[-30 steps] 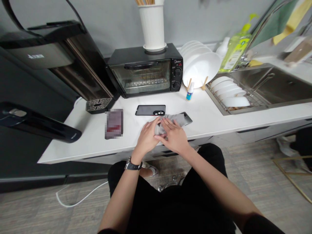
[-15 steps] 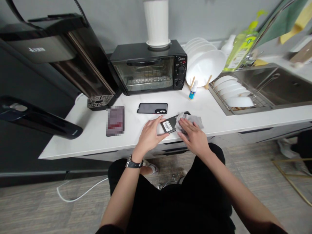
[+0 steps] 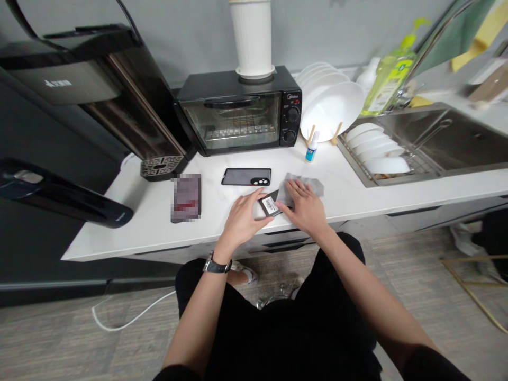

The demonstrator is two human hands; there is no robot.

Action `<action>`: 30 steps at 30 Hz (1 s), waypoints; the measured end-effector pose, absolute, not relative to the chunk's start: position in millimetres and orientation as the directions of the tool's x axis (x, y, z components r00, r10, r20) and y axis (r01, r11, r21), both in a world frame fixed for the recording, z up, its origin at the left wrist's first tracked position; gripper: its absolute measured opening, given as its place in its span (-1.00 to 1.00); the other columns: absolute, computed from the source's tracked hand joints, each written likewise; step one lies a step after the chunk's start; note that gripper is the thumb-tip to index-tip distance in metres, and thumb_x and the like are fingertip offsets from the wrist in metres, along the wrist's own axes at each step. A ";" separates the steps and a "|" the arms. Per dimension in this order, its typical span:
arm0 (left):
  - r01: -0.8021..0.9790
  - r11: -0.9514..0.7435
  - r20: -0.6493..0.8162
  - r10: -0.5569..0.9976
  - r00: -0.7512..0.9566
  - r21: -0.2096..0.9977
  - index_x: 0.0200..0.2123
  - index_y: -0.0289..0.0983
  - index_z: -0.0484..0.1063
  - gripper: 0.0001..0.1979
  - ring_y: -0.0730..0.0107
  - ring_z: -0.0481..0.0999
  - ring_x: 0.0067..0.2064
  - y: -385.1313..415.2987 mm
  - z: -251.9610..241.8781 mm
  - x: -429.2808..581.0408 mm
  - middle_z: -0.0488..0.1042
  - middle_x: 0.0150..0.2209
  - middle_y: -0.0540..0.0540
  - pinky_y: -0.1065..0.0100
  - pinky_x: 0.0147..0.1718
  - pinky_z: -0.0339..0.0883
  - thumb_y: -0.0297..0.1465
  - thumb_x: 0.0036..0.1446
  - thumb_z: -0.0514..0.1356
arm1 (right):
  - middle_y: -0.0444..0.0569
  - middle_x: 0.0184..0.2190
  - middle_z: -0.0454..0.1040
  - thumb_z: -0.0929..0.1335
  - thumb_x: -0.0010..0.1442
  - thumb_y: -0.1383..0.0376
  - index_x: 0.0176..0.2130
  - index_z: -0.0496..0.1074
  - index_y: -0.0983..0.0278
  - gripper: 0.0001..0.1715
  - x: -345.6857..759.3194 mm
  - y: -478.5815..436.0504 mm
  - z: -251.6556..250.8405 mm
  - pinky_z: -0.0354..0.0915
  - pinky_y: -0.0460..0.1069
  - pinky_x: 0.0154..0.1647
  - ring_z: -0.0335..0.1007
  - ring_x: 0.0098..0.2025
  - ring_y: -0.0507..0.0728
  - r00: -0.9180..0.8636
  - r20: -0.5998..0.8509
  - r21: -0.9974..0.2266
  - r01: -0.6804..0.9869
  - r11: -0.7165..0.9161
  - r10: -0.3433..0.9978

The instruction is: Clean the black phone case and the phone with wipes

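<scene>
A dark phone (image 3: 271,205) with a white label lies tilted near the counter's front edge. My left hand (image 3: 244,217) grips its left end between thumb and fingers. Over the phone's right part my right hand (image 3: 304,208) presses a grey cloth (image 3: 315,186), its thumb beside the label. The cloth hides the phone's far end. Just behind lies a black phone case (image 3: 244,177) with camera cutouts. A small spray bottle (image 3: 311,150) with a blue label stands farther back on the right. To the left is a dark, pixelated flat item (image 3: 186,197).
A black toaster oven (image 3: 238,119) stands at the back with a white pot (image 3: 253,39) on top. Left are a water dispenser (image 3: 159,165) and a black cylindrical appliance (image 3: 67,193). Right are upright plates (image 3: 333,108), a soap bottle (image 3: 387,79) and a sink (image 3: 464,143) with bowls.
My right hand and the cloth have slid left along the phone, nearer to the label. My left hand still holds the phone's left end.
</scene>
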State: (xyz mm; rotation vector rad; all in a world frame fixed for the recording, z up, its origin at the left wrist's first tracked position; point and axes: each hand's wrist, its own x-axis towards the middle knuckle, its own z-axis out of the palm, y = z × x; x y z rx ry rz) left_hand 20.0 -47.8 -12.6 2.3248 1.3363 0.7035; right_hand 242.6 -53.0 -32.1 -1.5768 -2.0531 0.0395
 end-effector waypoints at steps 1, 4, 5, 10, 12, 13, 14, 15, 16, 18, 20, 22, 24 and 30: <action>0.688 -0.488 0.241 0.870 0.429 0.538 0.44 -0.09 0.11 -0.17 -0.01 0.42 0.34 -47.4 -13.6 19.3 0.49 0.29 -0.13 -0.12 0.38 0.17 -0.22 0.20 0.39 | 0.24 0.38 0.35 0.22 0.43 -0.20 0.37 0.35 0.41 -0.11 233.4 -56.1 -31.1 0.12 0.37 0.48 0.20 0.47 0.40 -0.206 0.395 -0.345 0.870 0.352 0.895; 0.677 -0.509 0.256 0.859 0.444 0.532 0.45 -0.12 0.10 -0.18 -0.03 0.42 0.34 -46.3 -17.2 16.9 0.46 0.32 -0.16 -0.09 0.36 0.22 -0.25 0.21 0.37 | 0.24 0.39 0.33 0.21 0.44 -0.19 0.39 0.32 0.40 -0.11 205.3 -71.5 -27.0 0.12 0.34 0.50 0.20 0.48 0.35 -0.301 0.377 -0.366 0.821 0.439 0.876; 0.678 -0.509 0.256 0.859 0.445 0.530 0.44 -0.13 0.11 -0.18 -0.03 0.43 0.33 -46.3 -18.2 16.3 0.45 0.32 -0.18 -0.08 0.35 0.24 -0.28 0.21 0.37 | 0.25 0.40 0.32 0.21 0.44 -0.19 0.39 0.30 0.43 -0.09 197.8 -78.1 -25.5 0.12 0.33 0.50 0.20 0.48 0.34 -0.317 0.371 -0.376 0.808 0.453 0.873; 0.723 -0.460 0.226 0.887 0.403 0.517 0.43 -0.18 0.15 -0.17 -0.01 0.47 0.28 -49.2 -17.5 17.0 0.46 0.30 -0.22 -0.07 0.33 0.29 -0.37 0.15 0.39 | 0.15 0.41 0.31 0.23 0.45 -0.16 0.40 0.30 0.32 -0.17 195.4 -107.5 -22.9 0.12 0.32 0.51 0.19 0.48 0.29 -0.380 0.349 -0.434 0.745 0.506 0.857; 0.714 -0.467 0.236 0.883 0.405 0.522 0.44 -0.15 0.13 -0.15 -0.01 0.46 0.29 -50.2 -15.6 18.1 0.49 0.29 -0.19 -0.08 0.34 0.27 -0.29 0.16 0.41 | 0.08 0.42 0.31 0.22 0.48 -0.11 0.42 0.28 0.25 -0.25 209.5 -112.3 -24.7 0.13 0.33 0.51 0.19 0.48 0.27 -0.388 0.342 -0.447 0.734 0.512 0.856; 0.705 -0.475 0.243 0.879 0.411 0.526 0.44 -0.14 0.12 -0.14 -0.01 0.45 0.29 -50.4 -14.7 18.6 0.50 0.28 -0.17 -0.09 0.34 0.25 -0.25 0.17 0.42 | 0.06 0.42 0.31 0.21 0.49 -0.08 0.43 0.26 0.23 -0.27 218.2 -112.7 -26.1 0.13 0.34 0.51 0.19 0.48 0.27 -0.383 0.341 -0.447 0.737 0.507 0.858; 0.696 -0.485 0.248 0.873 0.419 0.530 0.44 -0.13 0.11 -0.13 -0.01 0.45 0.30 -50.5 -14.0 18.9 0.51 0.28 -0.16 -0.10 0.35 0.24 -0.22 0.17 0.43 | 0.05 0.42 0.30 0.21 0.50 -0.06 0.44 0.25 0.22 -0.29 227.4 -111.8 -27.6 0.14 0.35 0.50 0.19 0.48 0.27 -0.368 0.343 -0.441 0.749 0.495 0.864; 0.689 -0.492 0.252 0.869 0.426 0.532 0.44 -0.12 0.11 -0.12 -0.02 0.44 0.30 -50.3 -13.6 19.0 0.51 0.28 -0.14 -0.10 0.36 0.22 -0.20 0.16 0.43 | 0.05 0.42 0.30 0.21 0.51 -0.04 0.45 0.24 0.22 -0.30 236.6 -109.7 -29.2 0.14 0.36 0.50 0.18 0.49 0.28 -0.343 0.348 -0.431 0.768 0.474 0.873; 0.685 -0.496 0.253 0.866 0.431 0.533 0.44 -0.11 0.11 -0.12 -0.02 0.44 0.31 -50.0 -13.2 19.1 0.50 0.28 -0.13 -0.10 0.36 0.21 -0.20 0.16 0.44 | 0.05 0.42 0.29 0.20 0.51 -0.03 0.45 0.24 0.23 -0.31 245.7 -106.6 -30.8 0.15 0.37 0.49 0.18 0.49 0.29 -0.307 0.356 -0.420 0.791 0.445 0.883; 0.684 -0.497 0.252 0.866 0.432 0.533 0.43 -0.10 0.11 -0.12 -0.01 0.43 0.31 -49.2 -12.9 19.1 0.50 0.29 -0.10 -0.09 0.37 0.20 -0.22 0.15 0.45 | 0.05 0.42 0.29 0.20 0.51 -0.01 0.44 0.25 0.23 -0.32 261.7 -97.6 -33.5 0.17 0.38 0.47 0.18 0.49 0.31 -0.236 0.370 -0.401 0.832 0.383 0.899; 0.687 -0.492 0.247 0.869 0.430 0.535 0.43 -0.10 0.12 -0.12 0.01 0.42 0.32 -48.4 -12.4 19.3 0.50 0.29 -0.09 -0.08 0.37 0.18 -0.24 0.15 0.45 | 0.05 0.42 0.29 0.20 0.51 -0.01 0.44 0.25 0.23 -0.31 273.1 -86.4 -35.3 0.19 0.40 0.46 0.18 0.48 0.34 -0.189 0.379 -0.389 0.856 0.341 0.906; 0.691 -0.481 0.237 0.874 0.424 0.540 0.42 -0.09 0.13 -0.12 0.00 0.41 0.33 -47.6 -11.5 19.9 0.50 0.29 -0.09 -0.08 0.37 0.18 -0.24 0.13 0.46 | 0.09 0.42 0.29 0.19 0.50 -0.05 0.44 0.25 0.27 -0.27 278.1 -74.3 -36.0 0.19 0.40 0.46 0.19 0.47 0.36 -0.162 0.387 -0.379 0.870 0.317 0.908; 0.694 -0.470 0.224 0.880 0.419 0.545 0.41 -0.09 0.15 -0.13 -0.01 0.42 0.33 -47.2 -10.5 20.7 0.50 0.29 -0.09 -0.07 0.37 0.19 -0.24 0.12 0.46 | 0.16 0.41 0.31 0.19 0.49 -0.10 0.42 0.28 0.35 -0.20 275.7 -63.1 -35.7 0.19 0.39 0.45 0.21 0.47 0.39 -0.133 0.395 -0.368 0.884 0.289 0.909; 0.690 -0.480 0.235 0.875 0.424 0.542 0.42 -0.10 0.15 -0.17 0.00 0.43 0.32 -47.0 -12.8 19.8 0.50 0.29 -0.10 -0.06 0.36 0.21 -0.23 0.16 0.42 | 0.21 0.35 0.40 0.22 0.45 -0.16 0.34 0.39 0.41 -0.16 229.8 -53.9 -30.4 0.15 0.37 0.47 0.23 0.45 0.41 -0.207 0.402 -0.361 0.859 0.362 0.892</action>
